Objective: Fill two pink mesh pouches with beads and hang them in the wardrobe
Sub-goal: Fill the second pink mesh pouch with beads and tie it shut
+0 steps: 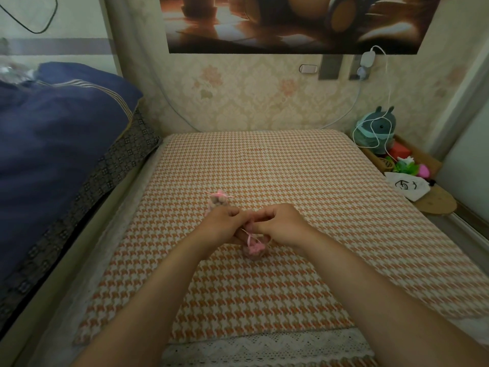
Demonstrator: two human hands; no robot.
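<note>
**Inspector:** State of the hands?

**Assessor:** Both have their fingers curled in. The left hand [221, 222] and right hand [277, 223] meet fingertip to fingertip over mid-cloth. Each pinches the pink ribbon [248, 238] at the neck of the near pouch [254, 249]. Neither hand holds anything else.

**Inspector:** Why held so?

**Assessor:** In my judgement, opposed pulls on a drawstring close the mouth so that no beads spill. The pouch hangs just below the fingers. Whether its base touches the houndstooth cloth [330, 181] cannot be told.

**Inspector:** The other pouch?

**Assessor:** The far pouch [218, 202] lies on the cloth just beyond the left hand, neck gathered, apparently filled. It was probably set there to stay within reach while this one is closed.

**Inspector:** Progress?

**Assessor:** Filling looks finished or nearly so; hanging is not yet begun. I can identify no wardrobe in view. Blue bedding [53, 128] lies at left and a plush toy [375, 128] at far right, both well apart from the work.

**Inspector:** Risk?

**Assessor:** The thin ribbon may slip from the pinch, leaving the neck loose
</note>
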